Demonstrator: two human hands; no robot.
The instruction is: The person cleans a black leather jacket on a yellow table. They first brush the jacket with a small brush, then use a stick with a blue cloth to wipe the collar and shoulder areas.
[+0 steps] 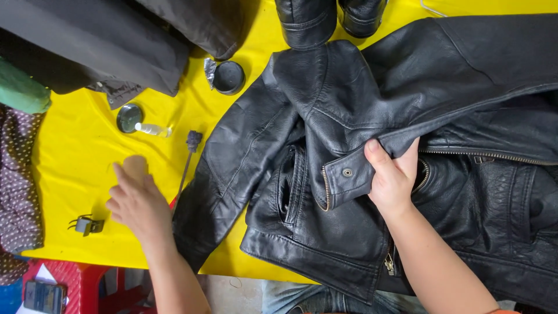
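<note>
- The black leather zip jacket (407, 145) is spread across the yellow-covered worktop (75, 157); its snap-buttoned collar flap is pinched by the right hand (392, 177)
- The left hand (135, 200) (blurred) is held open, fingers spread, above the worktop; a thin dark-tipped brush (189, 157) lies just beside it

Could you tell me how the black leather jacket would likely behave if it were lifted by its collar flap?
The black leather jacket would probably drape floppily: it already folds and creases under the right hand. It looks thick, so likely heavy. Its sheen suggests a smoothish surface.
</note>
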